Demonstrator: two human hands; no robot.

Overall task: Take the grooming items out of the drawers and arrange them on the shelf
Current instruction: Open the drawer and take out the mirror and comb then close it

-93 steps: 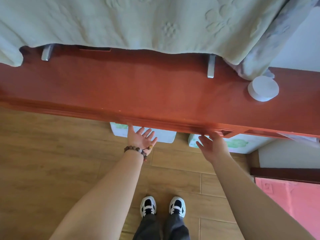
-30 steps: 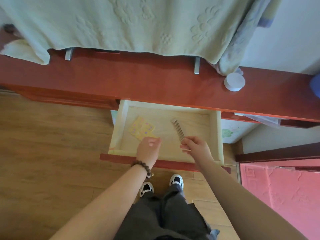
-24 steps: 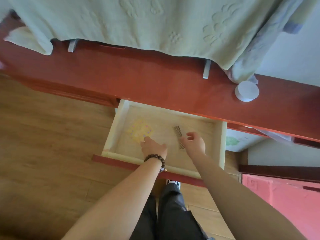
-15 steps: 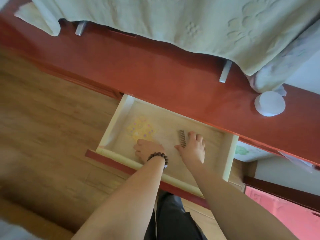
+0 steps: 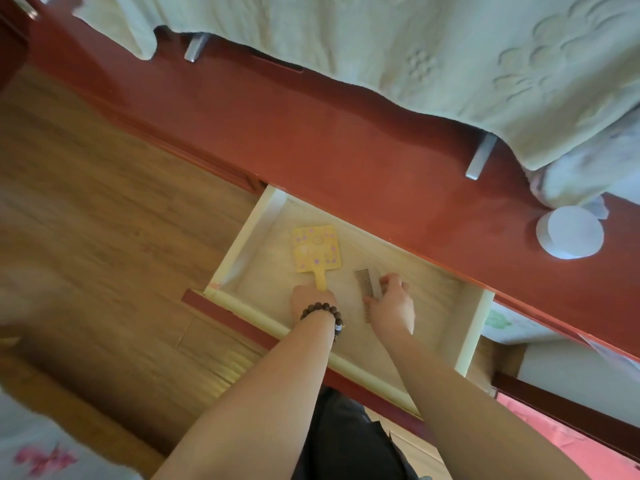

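Note:
A pale wooden drawer [image 5: 468, 337] stands pulled out from under the red shelf top [image 5: 346, 147]. Inside lie a yellow hand mirror [image 5: 315, 249] with purple dots and a dark fine-toothed comb [image 5: 365, 289]. My left hand [image 5: 311, 301], with a bead bracelet on the wrist, grips the mirror's yellow handle. My right hand [image 5: 393, 304] is curled over the comb, fingers on its right side and thumb at its left edge.
A pale green blanket [image 5: 415, 46] hangs over the back of the red top, with two metal brackets [image 5: 479, 161] below it. A white round lid [image 5: 569, 232] sits on the top at right. Wooden floor lies left; pink bedding at lower right.
The drawer was pulled open over three seconds. In the last half second my left hand closed on the mirror's handle, the mirror now lies clear, and my right hand curled onto the comb.

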